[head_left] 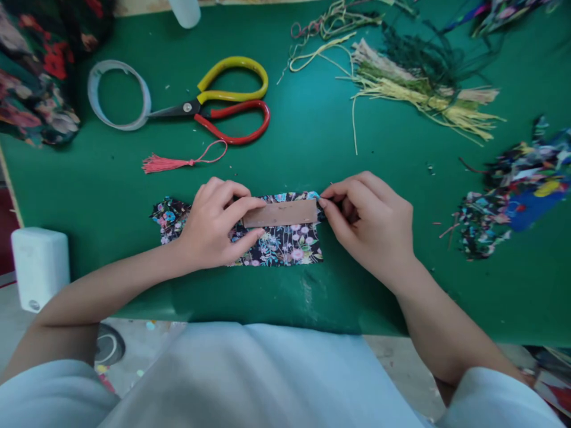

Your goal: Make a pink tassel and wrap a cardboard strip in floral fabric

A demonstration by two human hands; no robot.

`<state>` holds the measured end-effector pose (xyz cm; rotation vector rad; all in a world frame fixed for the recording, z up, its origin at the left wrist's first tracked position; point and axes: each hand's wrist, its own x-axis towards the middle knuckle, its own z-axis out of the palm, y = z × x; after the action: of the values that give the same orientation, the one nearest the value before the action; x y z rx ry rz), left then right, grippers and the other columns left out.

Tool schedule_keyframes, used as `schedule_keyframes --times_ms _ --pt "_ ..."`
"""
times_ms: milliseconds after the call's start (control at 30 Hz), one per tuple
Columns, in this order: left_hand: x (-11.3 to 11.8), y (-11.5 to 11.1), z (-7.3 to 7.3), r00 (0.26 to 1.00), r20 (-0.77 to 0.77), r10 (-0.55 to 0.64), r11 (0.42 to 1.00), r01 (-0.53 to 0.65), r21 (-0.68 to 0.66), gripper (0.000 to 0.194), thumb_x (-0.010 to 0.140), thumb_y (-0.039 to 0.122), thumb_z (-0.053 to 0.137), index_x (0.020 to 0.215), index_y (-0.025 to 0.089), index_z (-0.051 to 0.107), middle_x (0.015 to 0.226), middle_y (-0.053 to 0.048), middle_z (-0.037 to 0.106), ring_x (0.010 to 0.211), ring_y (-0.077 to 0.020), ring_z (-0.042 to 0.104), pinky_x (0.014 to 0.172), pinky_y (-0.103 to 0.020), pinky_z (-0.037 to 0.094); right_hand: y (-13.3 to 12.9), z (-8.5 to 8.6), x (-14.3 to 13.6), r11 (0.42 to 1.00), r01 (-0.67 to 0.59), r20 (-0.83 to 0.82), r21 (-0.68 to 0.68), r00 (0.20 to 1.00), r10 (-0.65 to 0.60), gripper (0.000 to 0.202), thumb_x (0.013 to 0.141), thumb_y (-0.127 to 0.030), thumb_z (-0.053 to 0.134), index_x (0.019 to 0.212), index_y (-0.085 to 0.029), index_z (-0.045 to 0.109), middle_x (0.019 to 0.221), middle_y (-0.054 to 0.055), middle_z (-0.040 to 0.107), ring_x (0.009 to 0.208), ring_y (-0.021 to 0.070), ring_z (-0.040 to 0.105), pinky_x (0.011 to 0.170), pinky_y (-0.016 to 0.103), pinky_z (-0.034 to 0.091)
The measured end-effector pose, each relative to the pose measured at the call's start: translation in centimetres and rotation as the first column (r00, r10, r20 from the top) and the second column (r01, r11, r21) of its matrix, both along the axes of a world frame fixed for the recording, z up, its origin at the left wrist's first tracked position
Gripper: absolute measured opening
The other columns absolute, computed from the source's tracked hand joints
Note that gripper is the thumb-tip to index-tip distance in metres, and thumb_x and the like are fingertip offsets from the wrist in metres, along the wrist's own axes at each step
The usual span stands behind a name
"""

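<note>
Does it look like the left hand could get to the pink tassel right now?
Probably yes: the pink tassel lies near the left hand, with only bare green tabletop between them. That hand rests on the brown strip and floral fabric, so it would likely need to lift off.

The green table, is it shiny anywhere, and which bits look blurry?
Head view: a paler patch on the green table above the patterned cloth, probably glare; head view: the scraps at right look smeared, the scissors clearer.
</note>
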<state>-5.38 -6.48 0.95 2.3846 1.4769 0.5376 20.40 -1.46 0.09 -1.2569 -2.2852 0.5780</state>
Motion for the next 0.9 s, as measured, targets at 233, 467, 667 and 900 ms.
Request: schedule_keyframes --times_ms 233,467,667,900 --pt "-0.21 0.06 0.09 1.000 -0.005 -0.003 1.000 0.003 0.006 0.028 0.088 0.036 0.066 0.111 0.020 0.065 0.099 -0.007 0.066 0.090 -0.0202 0.056 0.077 -0.035 0.042 -0.22 0.16 -0.04 0.999 0.017 0.008 -0.027 1.000 -0.017 0.008 0.092 -0.015 0.057 0.089 -0.023 0.061 0.077 0.001 0.061 0.058 0.0117 0.053 0.053 0.028 0.040" --pt "-0.23 0.21 0.00 1.000 0.007 0.001 1.000 -0.001 0.001 0.025 0.089 0.037 0.067 0.108 0.021 0.066 0.097 -0.006 0.067 0.088 -0.0192 0.056 0.076 -0.034 0.042 -0.22 0.33 -0.07 0.999 0.010 -0.018 -0.037 1.000 -0.011 0.009 0.091 -0.014 0.058 0.089 -0.022 0.061 0.080 0.002 0.064 0.056 0.0110 0.052 0.052 0.028 0.040" --pt "-0.26 0.20 -0.11 1.000 0.000 0.000 1.000 0.000 -0.003 0.024 0.088 0.038 0.067 0.107 0.022 0.066 0.098 -0.007 0.067 0.089 -0.0196 0.056 0.077 -0.035 0.041 -0.27 0.65 -0.16 0.996 -0.032 -0.104 -0.089 0.994 0.022 0.008 0.091 -0.015 0.059 0.089 -0.022 0.062 0.084 0.002 0.069 0.055 0.0106 0.054 0.052 0.027 0.042" --pt "-0.30 0.15 -0.23 1.000 -0.005 -0.004 1.000 0.004 0.011 0.024 0.089 0.038 0.066 0.105 0.021 0.067 0.098 -0.007 0.066 0.089 -0.0198 0.056 0.078 -0.036 0.042 -0.24 0.98 0.16 0.968 0.015 -0.195 -0.251 0.979 -0.066 0.008 0.092 -0.018 0.059 0.095 -0.023 0.065 0.077 0.000 0.068 0.058 0.0112 0.059 0.053 0.026 0.046"
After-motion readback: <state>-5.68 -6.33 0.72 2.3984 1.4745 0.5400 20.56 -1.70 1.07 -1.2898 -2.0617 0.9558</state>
